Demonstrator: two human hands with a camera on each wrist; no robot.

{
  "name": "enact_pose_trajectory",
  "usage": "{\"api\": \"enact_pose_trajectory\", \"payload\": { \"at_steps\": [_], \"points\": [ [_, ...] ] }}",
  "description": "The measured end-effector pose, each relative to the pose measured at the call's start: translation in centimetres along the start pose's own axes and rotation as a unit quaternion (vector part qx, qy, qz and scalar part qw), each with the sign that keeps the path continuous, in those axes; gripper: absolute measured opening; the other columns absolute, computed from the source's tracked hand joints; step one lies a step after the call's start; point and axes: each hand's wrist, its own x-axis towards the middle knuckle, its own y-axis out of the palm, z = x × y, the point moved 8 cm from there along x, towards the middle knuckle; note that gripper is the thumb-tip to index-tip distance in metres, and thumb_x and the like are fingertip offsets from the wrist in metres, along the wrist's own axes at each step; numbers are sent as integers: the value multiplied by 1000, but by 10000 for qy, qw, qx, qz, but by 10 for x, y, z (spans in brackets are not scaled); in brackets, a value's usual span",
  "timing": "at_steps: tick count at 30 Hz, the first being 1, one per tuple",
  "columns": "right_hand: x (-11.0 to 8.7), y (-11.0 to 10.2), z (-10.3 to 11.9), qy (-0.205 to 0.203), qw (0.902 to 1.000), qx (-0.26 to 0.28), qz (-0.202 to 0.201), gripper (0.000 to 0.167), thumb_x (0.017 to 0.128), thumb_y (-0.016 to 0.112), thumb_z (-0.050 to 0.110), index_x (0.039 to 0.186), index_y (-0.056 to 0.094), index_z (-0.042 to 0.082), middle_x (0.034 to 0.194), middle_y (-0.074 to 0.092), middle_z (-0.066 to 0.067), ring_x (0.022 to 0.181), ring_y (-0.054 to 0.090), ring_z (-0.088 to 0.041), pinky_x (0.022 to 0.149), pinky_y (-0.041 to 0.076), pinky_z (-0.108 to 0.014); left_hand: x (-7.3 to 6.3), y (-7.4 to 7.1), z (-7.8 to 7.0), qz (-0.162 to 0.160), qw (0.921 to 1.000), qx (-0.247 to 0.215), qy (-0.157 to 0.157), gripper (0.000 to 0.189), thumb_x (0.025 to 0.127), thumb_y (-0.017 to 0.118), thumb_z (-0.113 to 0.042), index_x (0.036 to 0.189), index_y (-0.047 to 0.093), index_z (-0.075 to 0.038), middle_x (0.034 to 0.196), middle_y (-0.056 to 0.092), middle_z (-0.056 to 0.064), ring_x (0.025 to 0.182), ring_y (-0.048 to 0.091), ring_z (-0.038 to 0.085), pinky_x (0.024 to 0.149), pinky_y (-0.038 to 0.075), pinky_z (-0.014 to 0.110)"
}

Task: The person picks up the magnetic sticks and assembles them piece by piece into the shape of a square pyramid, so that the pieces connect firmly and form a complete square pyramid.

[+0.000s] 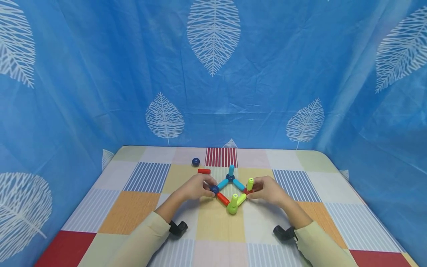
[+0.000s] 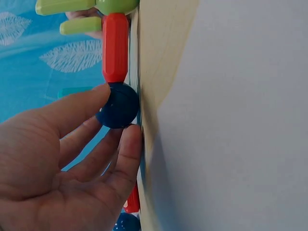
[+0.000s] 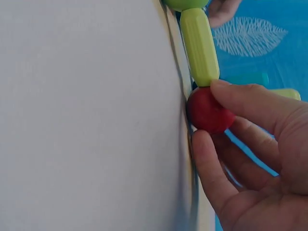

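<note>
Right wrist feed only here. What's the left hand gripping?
Observer: The left hand pinches a dark blue ball.
Operator: What links that to the green ball?
Observer: A red rod.
Operator: Any ball off the frame?
Observer: Yes, a second dark blue ball lies loose beyond the left hand.

A patchwork-print tablecloth is laid flat, printed with plain and striped rectangles in several colours. Behind it and along both sides, a blue curtain is hung, patterned with white skeleton leaves.
</note>
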Motion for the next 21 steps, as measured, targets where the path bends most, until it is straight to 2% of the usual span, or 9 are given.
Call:
{"api": "enact_pose_trajectory", "payload": {
  "at_steps": [10,17,21],
  "points": [
    [-1,-2,-1,106,9992,377,-24,24,83,83,9,103,75,0,98,76,-14,92,70,-20,78,56,-26,0,-2,1,-120,9999,-3,-99,24,86,81,-7,108,74,-11,110,72,5,90,66,15,84,59,33],
    [1,0,-11,379,9977,567,10,25,81,86,12,102,75,4,95,76,-7,89,69,-16,78,56,-26,0,-2,2,-138,9997,-34,-212,24,86,81,-7,109,74,-12,111,72,5,91,65,16,85,59,34],
    [1,2,-11,444,9966,693,83,27,81,85,11,103,74,3,97,75,-9,90,68,-16,78,56,-25,0,-4,2,-139,9997,-60,-167,23,87,81,-10,109,74,-11,109,72,4,90,66,16,84,59,32]
  ]
}}
